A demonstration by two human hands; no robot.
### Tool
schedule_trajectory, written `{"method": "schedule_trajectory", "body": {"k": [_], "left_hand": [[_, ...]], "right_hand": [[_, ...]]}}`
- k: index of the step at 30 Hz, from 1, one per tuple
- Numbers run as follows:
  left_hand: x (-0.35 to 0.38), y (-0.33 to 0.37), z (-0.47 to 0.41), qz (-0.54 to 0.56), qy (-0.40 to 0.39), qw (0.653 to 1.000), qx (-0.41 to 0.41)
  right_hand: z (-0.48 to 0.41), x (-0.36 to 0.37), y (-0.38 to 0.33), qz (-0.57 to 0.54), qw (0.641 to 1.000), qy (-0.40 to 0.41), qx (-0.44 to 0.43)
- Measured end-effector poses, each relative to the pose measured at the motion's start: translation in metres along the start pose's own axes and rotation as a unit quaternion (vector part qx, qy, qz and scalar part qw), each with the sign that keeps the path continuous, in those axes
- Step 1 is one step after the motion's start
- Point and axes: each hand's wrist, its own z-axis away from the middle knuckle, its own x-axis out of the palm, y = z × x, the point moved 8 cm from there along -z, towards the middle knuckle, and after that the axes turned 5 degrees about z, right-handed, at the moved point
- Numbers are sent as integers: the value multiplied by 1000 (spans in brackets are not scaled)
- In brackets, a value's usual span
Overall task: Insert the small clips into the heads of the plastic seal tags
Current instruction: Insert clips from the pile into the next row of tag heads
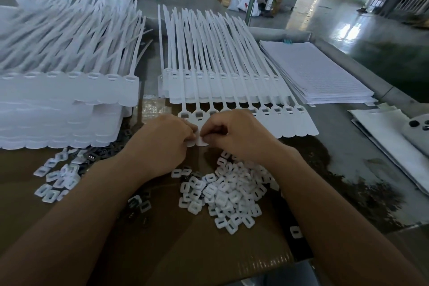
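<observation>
Your desk (pixel 348 181) carries the row of seal tags (pixel 267 121). Their long axes run away from you, with the thin tails pointing far and the flat label ends near. Left of that row stands a taller stack of tags (pixel 69 104); just nearer than the row lies the pile of white clips (pixel 227 195). Your forearms reach forward, knuckles up. Your left hand (pixel 162 137) and right hand (pixel 236 132) each hold a narrow pinching grip on a label end at the row's left.

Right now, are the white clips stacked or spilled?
Spilled: the white clips lie in a loose, jumbled heap on the brown cardboard.
</observation>
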Motion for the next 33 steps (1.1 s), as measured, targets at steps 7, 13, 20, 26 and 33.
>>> {"method": "schedule_trajectory", "body": {"k": [7, 13, 20, 26, 33], "left_hand": [[6, -3, -2, -52, -27, 998, -21], [7, -3, 0, -42, -27, 998, -45], [7, -4, -1, -47, -24, 998, -42], [7, -4, -2, -45, -24, 998, -48], [7, -1, -4, -55, -23, 997, -42]], "right_hand": [[-27, -10, 21, -17, 997, 16, 78], [-51, -3, 12, -29, 996, 17, 80], [-66, 9, 0, 34, 997, 0, 63], [-70, 16, 1, 77, 994, -35, 62], [-63, 11, 9, 28, 995, 64, 71]]}}
